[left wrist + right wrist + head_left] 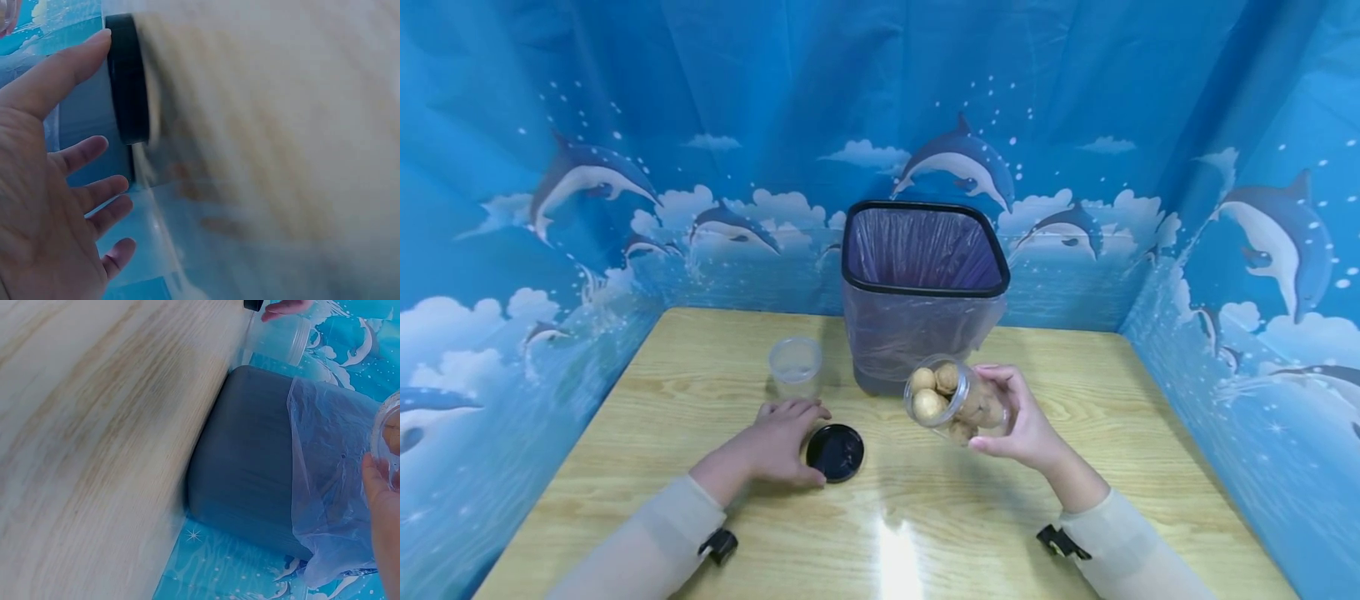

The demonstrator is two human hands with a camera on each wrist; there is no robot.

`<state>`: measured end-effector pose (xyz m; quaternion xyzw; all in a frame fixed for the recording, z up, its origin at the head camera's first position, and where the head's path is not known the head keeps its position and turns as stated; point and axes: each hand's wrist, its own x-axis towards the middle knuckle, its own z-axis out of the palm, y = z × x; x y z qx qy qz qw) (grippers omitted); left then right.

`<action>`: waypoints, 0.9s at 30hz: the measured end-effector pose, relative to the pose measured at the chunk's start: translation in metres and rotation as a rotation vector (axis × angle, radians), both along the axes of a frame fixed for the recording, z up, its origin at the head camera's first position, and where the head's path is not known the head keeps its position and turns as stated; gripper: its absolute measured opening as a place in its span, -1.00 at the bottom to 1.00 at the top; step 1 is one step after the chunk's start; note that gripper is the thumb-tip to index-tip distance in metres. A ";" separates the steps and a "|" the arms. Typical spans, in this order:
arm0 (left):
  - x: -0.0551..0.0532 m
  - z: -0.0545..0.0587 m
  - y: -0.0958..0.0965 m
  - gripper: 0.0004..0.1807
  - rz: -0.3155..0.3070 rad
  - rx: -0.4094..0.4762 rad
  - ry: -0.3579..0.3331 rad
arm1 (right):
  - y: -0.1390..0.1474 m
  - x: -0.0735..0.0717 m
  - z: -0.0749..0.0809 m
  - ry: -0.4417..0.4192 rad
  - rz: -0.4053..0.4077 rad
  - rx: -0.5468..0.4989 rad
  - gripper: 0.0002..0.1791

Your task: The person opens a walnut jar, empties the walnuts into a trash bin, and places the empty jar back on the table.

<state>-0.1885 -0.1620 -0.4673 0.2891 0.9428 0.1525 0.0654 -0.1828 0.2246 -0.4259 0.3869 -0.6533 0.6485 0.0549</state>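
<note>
In the head view my right hand [1018, 417] grips a clear jar [958, 402] filled with several round tan balls that look like walnuts [929, 405]. The jar is held tilted above the table, its uncovered mouth facing left toward me. Only a bit of the jar [379, 434] shows at the right wrist view's edge. My left hand [778, 446] is spread beside a round black lid [835, 452] lying on the table. In the left wrist view the thumb appears to touch the rim of the lid [129, 81], while the other fingers stand loose from it.
A bin [925, 333] with a black rim and a translucent liner stands at the table's back middle, just behind the jar. A clear plastic cup [795, 367] stands behind my left hand. Blue dolphin-printed curtain [760, 100] encloses the wooden table [647, 400].
</note>
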 end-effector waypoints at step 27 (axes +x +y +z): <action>-0.023 0.086 0.014 -0.24 0.093 0.160 0.366 | 0.005 0.003 0.003 -0.007 0.008 -0.005 -0.07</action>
